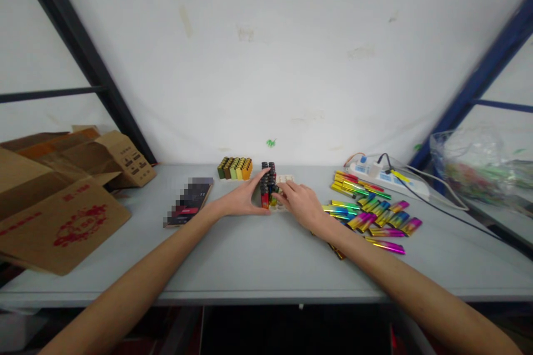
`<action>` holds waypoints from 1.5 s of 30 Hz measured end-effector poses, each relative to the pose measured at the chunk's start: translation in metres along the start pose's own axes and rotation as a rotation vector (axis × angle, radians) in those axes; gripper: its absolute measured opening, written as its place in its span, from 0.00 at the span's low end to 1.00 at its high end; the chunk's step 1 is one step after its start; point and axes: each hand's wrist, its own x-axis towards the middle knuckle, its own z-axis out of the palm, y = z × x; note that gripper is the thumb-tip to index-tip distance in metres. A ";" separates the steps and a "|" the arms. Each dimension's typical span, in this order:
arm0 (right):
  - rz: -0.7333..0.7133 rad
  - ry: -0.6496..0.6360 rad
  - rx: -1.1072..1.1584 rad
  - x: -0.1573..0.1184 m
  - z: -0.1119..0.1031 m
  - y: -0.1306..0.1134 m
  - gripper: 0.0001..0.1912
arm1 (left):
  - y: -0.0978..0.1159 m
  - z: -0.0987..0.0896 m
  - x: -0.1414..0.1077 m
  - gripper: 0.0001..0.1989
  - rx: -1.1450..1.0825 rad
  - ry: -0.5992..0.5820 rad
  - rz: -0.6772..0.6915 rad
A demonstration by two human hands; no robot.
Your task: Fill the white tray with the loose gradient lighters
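Observation:
A cluster of upright lighters [265, 199] with black tops, some with red bodies, stands at the middle of the table. My left hand [244, 198] curves around its left side, thumb at the front and fingers toward the back, gripping the cluster. From the right, my right hand [302, 202] reaches in with bent fingers and thumb at a lighter [273, 197] with a yellowish body. The fingers partly hide that contact. A pale tray with round holes [286, 178] shows behind my right hand, and the lighters appear to stand in it.
A block of green, brown and yellow lighter-like pieces [235, 168] stands at the back. Shiny multicoloured cases [375, 215] are spread at right, near a power strip [389, 176] with cables. At left are a partly blurred phone-like object [192, 199] and cardboard boxes [83, 205]; a plastic bag [478, 163] sits far right.

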 end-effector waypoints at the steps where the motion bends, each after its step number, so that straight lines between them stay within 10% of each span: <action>1: 0.003 -0.016 -0.013 0.000 -0.001 0.000 0.19 | 0.000 0.000 0.000 0.63 -0.001 -0.002 -0.001; 13: -0.104 -0.082 -0.062 -0.008 -0.014 0.012 0.22 | 0.004 -0.002 -0.001 0.63 0.006 -0.013 -0.017; 21: 0.141 0.003 -0.169 -0.012 -0.014 0.135 0.25 | 0.008 -0.005 -0.002 0.62 0.049 -0.028 -0.027; 26: 0.186 -0.273 -0.274 -0.018 0.000 0.186 0.18 | 0.003 -0.004 -0.001 0.63 0.097 -0.031 -0.028; 45: 0.209 -0.318 -0.127 -0.012 -0.010 0.175 0.16 | 0.004 -0.003 -0.001 0.63 0.011 -0.032 -0.045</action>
